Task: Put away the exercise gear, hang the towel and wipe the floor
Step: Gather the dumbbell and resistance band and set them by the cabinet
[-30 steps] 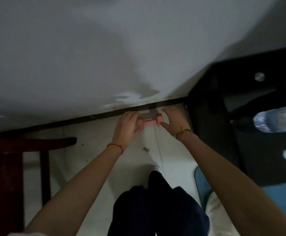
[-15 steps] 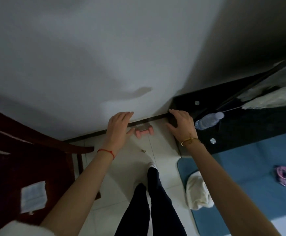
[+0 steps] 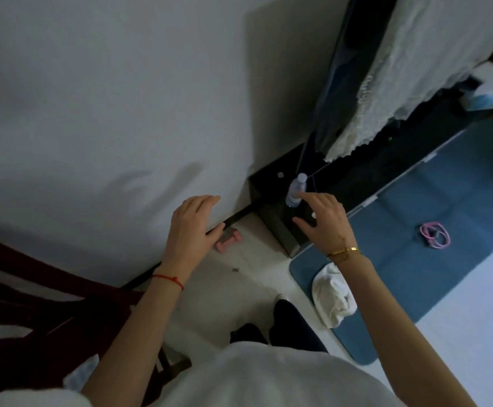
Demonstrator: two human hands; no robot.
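A small pink dumbbell [image 3: 229, 240] lies on the white tile floor against the dark skirting of the wall. My left hand [image 3: 192, 224] hovers just above and left of it, fingers spread and holding nothing. Further right, my right hand [image 3: 323, 217] is raised with relaxed fingers over the black cabinet [image 3: 280, 230], also holding nothing. A crumpled white towel [image 3: 332, 295] lies on the near corner of the blue exercise mat [image 3: 433, 230]. A pink resistance band [image 3: 434, 235] sits farther out on the mat.
A plastic water bottle [image 3: 296, 190] stands on the black cabinet just beyond my right fingers. A white lace cloth [image 3: 392, 71] hangs over a dark screen at upper right. A dark wooden chair [image 3: 34, 306] stands at the left. A small bit of debris [image 3: 235, 269] lies on the tiles.
Both hands let go of the pink dumbbell, which now lies on the floor by the wall. My hands and head have risen and the view has swung right.
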